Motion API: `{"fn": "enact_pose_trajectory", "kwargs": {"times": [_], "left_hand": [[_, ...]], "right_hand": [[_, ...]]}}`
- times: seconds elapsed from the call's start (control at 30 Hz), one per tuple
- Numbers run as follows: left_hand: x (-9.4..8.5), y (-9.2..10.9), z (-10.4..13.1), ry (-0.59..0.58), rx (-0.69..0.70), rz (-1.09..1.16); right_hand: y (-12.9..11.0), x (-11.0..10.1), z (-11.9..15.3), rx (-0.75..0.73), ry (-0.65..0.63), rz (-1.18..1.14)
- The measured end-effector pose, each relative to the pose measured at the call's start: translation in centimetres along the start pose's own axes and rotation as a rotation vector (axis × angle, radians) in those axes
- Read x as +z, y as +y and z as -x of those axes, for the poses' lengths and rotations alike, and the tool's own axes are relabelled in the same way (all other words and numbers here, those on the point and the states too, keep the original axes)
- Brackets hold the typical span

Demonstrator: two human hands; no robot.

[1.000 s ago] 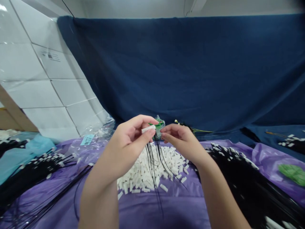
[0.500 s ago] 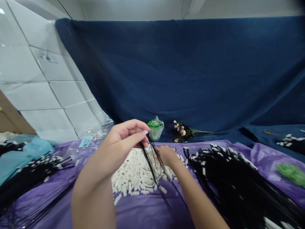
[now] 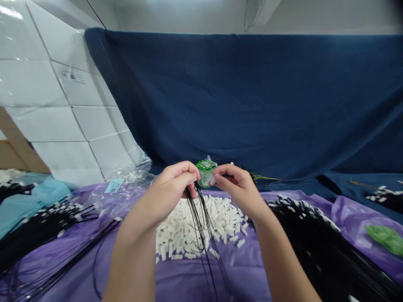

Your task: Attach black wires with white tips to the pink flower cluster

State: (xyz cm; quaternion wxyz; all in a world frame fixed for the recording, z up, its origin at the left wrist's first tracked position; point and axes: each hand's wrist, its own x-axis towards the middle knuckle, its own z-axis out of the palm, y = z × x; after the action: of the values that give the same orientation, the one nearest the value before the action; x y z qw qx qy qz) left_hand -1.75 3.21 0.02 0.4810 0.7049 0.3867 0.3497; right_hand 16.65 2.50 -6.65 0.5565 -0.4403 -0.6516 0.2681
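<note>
Purple sheet (image 3: 245, 274), two hands (image 3: 178, 182) (image 3: 236, 186), several black cords (image 3: 190, 199)

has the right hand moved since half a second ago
Yes, the right hand has moved up, from below the green-lidded tub to level with it at its right.

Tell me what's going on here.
The person's left hand pinches several thin black cords, which hang down over a pile of small white pieces on a purple sheet. The right hand, raised beside it and not touching it, holds what looks like a small white piece between its fingertips. Large black bundles with white ends lie to the left and right.
</note>
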Motion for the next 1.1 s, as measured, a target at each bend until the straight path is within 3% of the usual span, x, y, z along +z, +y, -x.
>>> {"fn": "enact_pose_trajectory", "kwargs": {"times": [0.1,0.23,0.4,0.8,0.93,1.03,1.1], "left_hand": [[0.3,-0.1,-0.1,-0.026,0.028,-0.080],[0.6,-0.2,-0.1,-0.090,0.079,-0.210],[0.6,-0.3,0.1,-0.162,0.068,-0.261],[0.8,0.7,0.7,-0.258,0.203,-0.280],[1.1,0.9,0.7,-0.198,0.270,-0.242],[1.0,0.8,0.5,-0.058,0.323,-0.195],[1.0,0.6,0.3,0.042,0.331,-0.139]], "right_hand": [[-2.9,-0.6,1.3,-0.005,0.022,-0.235],[-4.9,-1.0,2.3,-0.045,0.033,-0.195],[-5.4,-1.2,2.5,-0.073,0.067,-0.074],[-5.9,-1.3,2.6,0.012,0.037,-0.320],[-6.1,-1.1,2.4,0.036,0.080,-0.384],[-6.5,-0.9,2.3,0.079,0.138,-0.399],[-6.6,-0.6,2.4,0.095,0.078,-0.369]]}}
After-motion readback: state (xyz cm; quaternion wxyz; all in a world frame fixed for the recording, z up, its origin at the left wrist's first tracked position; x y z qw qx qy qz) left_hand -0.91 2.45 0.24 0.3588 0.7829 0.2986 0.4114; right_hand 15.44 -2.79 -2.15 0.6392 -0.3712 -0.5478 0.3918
